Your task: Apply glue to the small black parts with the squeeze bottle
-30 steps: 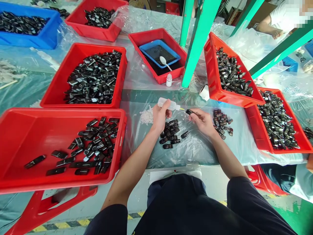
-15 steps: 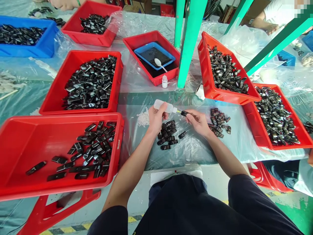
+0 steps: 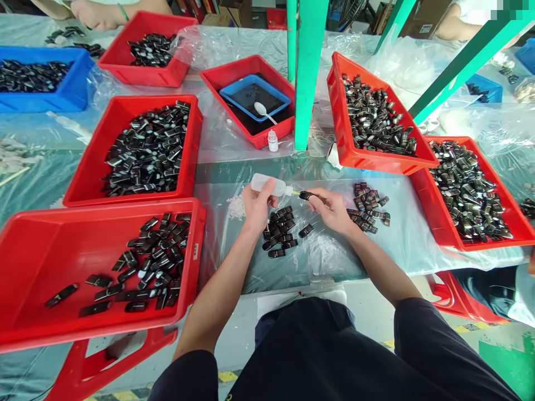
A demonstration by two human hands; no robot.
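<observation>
My left hand is closed around a white squeeze bottle, which lies nearly level with its thin yellowish tip pointing right. That tip meets, or almost meets, a small glossy black piece pinched in my right hand. Below and between my hands a cluster of similar black pieces lies on the plastic-covered table, with a single black piece apart from it. To the right of my right hand lies another group of dark pieces. Small white bits are scattered left of my left hand.
Red bins of black pieces stand left and right. Ahead, a red bin holds a blue tray with a white spoon; a small white bottle stands nearby. A green post rises there. Other people's hands are across the table.
The view has shifted slightly, so most things sit a little further left. My hands keep the same hold on the squeeze bottle and the black piece.
</observation>
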